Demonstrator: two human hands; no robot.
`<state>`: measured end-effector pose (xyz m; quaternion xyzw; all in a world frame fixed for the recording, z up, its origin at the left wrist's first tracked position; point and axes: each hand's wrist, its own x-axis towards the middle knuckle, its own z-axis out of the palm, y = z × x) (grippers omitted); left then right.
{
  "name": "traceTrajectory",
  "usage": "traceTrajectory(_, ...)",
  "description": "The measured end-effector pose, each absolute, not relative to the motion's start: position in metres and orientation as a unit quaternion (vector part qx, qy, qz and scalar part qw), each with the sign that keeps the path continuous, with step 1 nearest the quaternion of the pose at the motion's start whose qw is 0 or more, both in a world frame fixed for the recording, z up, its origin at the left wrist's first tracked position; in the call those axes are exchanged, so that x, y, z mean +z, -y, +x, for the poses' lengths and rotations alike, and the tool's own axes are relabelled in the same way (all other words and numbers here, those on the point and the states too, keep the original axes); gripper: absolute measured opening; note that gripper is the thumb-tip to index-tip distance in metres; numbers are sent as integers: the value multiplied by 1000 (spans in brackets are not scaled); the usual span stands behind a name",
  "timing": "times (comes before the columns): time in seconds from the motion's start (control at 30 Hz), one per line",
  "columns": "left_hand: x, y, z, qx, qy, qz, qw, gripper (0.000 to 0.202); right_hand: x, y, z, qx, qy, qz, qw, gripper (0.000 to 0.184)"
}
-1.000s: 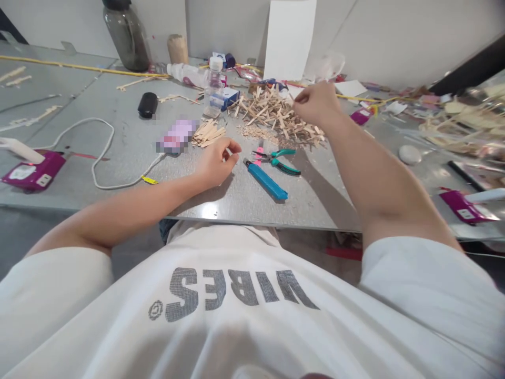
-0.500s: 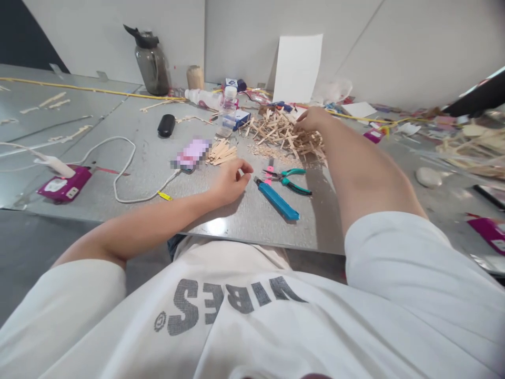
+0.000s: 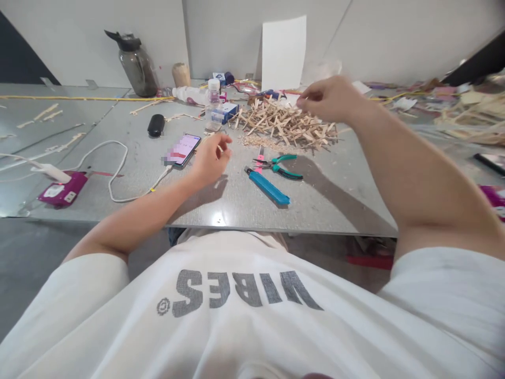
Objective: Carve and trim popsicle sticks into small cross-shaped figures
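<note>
My right hand (image 3: 329, 98) hovers over a heap of short wooden sticks (image 3: 284, 123) in the middle of the grey table (image 3: 323, 200); its fingers are pinched together, and what they hold is too small to make out. My left hand (image 3: 211, 158) is raised a little above the table beside a phone (image 3: 182, 149), fingers loosely curled with the thumb and forefinger close together. Green-handled pliers (image 3: 282, 164) and a blue utility knife (image 3: 267, 185) lie between my hands.
A dark water jug (image 3: 136, 63), a small clear bottle (image 3: 213, 102), a black case (image 3: 156, 125), a white sheet propped on the wall (image 3: 283, 52), a white cable (image 3: 118, 168) and a magenta box (image 3: 63, 190) stand around. Craft clutter fills the right side.
My right hand has lifted off the stick heap with pinched fingers. My left hand rose from the table and shifted left toward the phone. The camera view shifted.
</note>
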<state>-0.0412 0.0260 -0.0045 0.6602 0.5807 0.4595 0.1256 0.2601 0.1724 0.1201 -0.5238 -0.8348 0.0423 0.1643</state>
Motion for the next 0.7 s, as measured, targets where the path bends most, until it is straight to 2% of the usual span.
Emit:
traceTrajectory(0.1,20,-38,-66,404,-639,651,60,14,89,-120,247,-5,883,-462,84,37)
traceTrajectory(0.23,45,-46,-89,244,-695,673,63,4,47,-77,233,-17,908,-417,45,52)
traceTrajectory(0.33,53,-48,-91,169,-705,688,28,10,31,-72,231,7,904,-425,39,56)
traceTrajectory(0.53,39,-46,-88,115,-736,667,-5,27,23,-70,228,60,895,-441,31,60)
traceTrajectory(0.7,22,-41,-86,68,-733,677,0,28,19,-62,224,85,888,-452,3,54)
